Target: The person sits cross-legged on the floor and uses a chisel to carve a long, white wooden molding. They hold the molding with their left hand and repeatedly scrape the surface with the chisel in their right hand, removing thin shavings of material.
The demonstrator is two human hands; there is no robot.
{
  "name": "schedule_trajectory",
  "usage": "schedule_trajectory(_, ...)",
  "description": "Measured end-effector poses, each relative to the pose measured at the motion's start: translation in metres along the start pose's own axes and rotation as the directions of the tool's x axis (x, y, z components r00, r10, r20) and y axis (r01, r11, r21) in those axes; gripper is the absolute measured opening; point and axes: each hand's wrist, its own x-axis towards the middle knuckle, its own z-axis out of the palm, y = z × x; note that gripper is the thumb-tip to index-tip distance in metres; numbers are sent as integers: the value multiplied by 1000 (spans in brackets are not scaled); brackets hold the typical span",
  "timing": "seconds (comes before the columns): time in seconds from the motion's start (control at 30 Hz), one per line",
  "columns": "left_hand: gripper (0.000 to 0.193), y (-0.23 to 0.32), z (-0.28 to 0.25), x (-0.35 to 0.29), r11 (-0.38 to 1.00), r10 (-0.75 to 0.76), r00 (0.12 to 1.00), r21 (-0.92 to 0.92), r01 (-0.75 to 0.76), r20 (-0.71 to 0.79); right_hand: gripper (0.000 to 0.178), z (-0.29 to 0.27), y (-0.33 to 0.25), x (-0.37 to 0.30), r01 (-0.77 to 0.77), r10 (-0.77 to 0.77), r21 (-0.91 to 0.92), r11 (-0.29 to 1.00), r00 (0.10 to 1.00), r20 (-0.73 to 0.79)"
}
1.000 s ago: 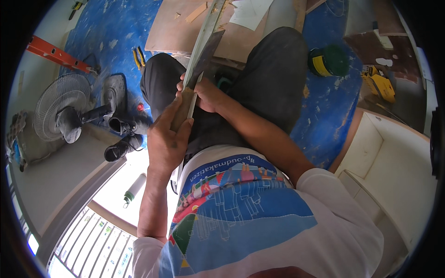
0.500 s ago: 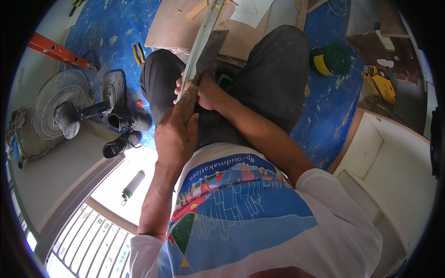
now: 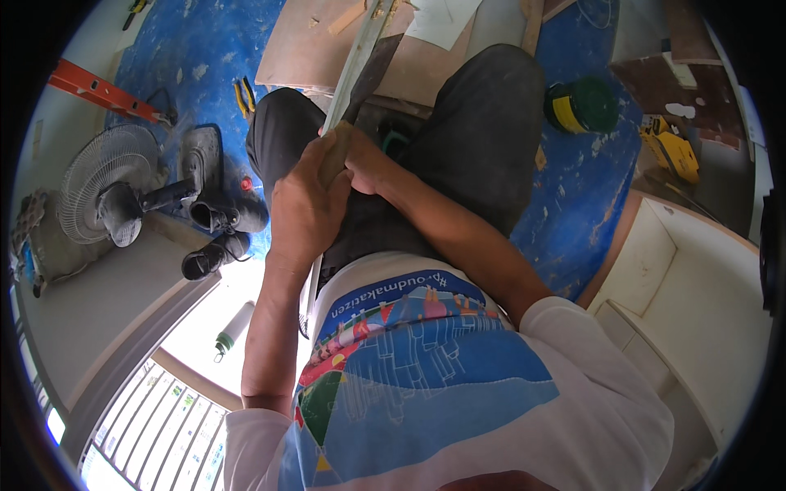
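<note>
Forward along the pale strip (image 3: 353, 69) had slid the dark blade (image 3: 376, 70) and our left hand (image 3: 307, 196), which clenched its brown handle (image 3: 333, 162). Our right hand (image 3: 370, 165) curled around the strip, which slanted over our lap (image 3: 372, 225) and the near edge of the board (image 3: 303, 51). Crumbs (image 3: 392, 12) beyond that edge suggested work done; the strip looked unbroken, and how much remained we could not tell.

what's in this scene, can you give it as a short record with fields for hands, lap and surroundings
left hand: closed around the wooden handle of a dark flat blade
right hand: wrapped around a long pale strip, fingers mostly hidden
lap: dark trousers
ahead: plywood panel, white paper
left side: electric fan, black boots, yellow-handled pliers
right side: green bucket, yellow label
</note>
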Motion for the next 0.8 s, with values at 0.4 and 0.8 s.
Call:
schedule_trajectory(0.4, 55, 15, -30, -20, 711, -448, 852, -470, 523, 271, 35, 4, -4, -6, 37, -34, -39, 999, 997, 62)
schedule_trajectory(0.8, 56, -4, -10, 33, 783, -313, 922, -488, 386, 227, 27, 9, -14, -19, 18, -18, 0, 1000, 984, 179)
